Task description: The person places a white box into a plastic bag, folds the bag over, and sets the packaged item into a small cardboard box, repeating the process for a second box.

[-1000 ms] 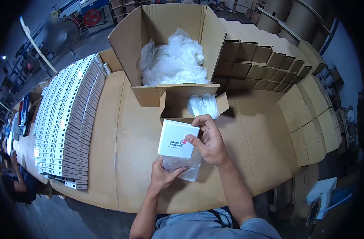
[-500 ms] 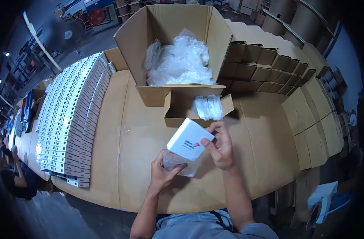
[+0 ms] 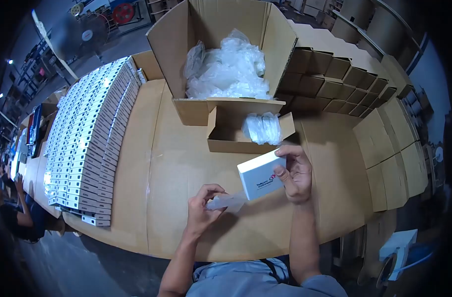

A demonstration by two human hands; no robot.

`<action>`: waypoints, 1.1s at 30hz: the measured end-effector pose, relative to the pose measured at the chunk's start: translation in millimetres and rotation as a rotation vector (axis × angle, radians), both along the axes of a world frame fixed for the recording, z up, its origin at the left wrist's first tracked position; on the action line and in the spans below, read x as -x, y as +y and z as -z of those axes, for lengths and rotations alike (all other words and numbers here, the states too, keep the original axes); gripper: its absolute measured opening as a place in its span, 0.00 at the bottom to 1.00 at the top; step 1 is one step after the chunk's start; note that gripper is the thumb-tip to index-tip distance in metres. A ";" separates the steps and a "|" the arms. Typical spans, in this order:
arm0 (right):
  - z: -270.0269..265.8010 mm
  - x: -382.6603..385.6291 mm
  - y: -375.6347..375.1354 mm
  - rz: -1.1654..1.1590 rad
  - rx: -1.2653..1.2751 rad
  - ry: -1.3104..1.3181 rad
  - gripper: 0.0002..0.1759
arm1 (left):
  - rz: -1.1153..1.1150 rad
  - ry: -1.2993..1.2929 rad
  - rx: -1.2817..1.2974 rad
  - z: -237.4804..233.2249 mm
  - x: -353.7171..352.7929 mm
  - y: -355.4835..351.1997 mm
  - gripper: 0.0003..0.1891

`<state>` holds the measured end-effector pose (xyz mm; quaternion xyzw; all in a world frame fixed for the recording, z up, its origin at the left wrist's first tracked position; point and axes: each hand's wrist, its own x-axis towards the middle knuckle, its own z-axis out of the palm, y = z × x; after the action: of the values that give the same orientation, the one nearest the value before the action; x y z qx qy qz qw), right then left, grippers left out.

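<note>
My right hand [image 3: 296,174] grips a small white box [image 3: 261,175] with printed text and a red logo, thumb on its printed face. Closed round a clear plastic bag [image 3: 226,200], my left hand [image 3: 204,208] is just left of and below the box. The bag reaches toward the box's lower left corner; whether they touch I cannot tell. Behind them an open small carton [image 3: 236,146] holds several clear-wrapped packets [image 3: 263,128].
A large open carton [image 3: 167,59] full of clear plastic bags [image 3: 228,67] stands behind. White boxes [image 3: 87,143] are stacked at left, brown cartons [image 3: 384,148] at right. At far left a person [image 3: 23,210] is partly visible.
The white box has moved right and away from the bag, turning to show its side. My left hand keeps the bag, now flatter. The view has shifted slightly.
</note>
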<state>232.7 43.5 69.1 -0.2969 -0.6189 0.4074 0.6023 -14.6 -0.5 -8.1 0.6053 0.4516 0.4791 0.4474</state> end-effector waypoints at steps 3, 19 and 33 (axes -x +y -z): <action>-2.3 -2.4 0.3 -0.091 0.004 -0.009 0.16 | -0.025 0.035 -0.064 -1.6 -0.9 -0.3 0.22; -27.5 36.1 18.8 -0.175 -0.021 -0.395 0.15 | -0.025 -0.007 0.130 13.2 -10.6 -1.9 0.27; 4.2 52.2 20.3 -0.002 0.260 -0.240 0.11 | 0.041 -0.296 0.397 18.6 6.8 -1.3 0.16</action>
<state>180.6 63.8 64.9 -0.4183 -0.6286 0.4462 0.4804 -21.3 -1.8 -26.7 0.4381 0.4540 0.4552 0.6283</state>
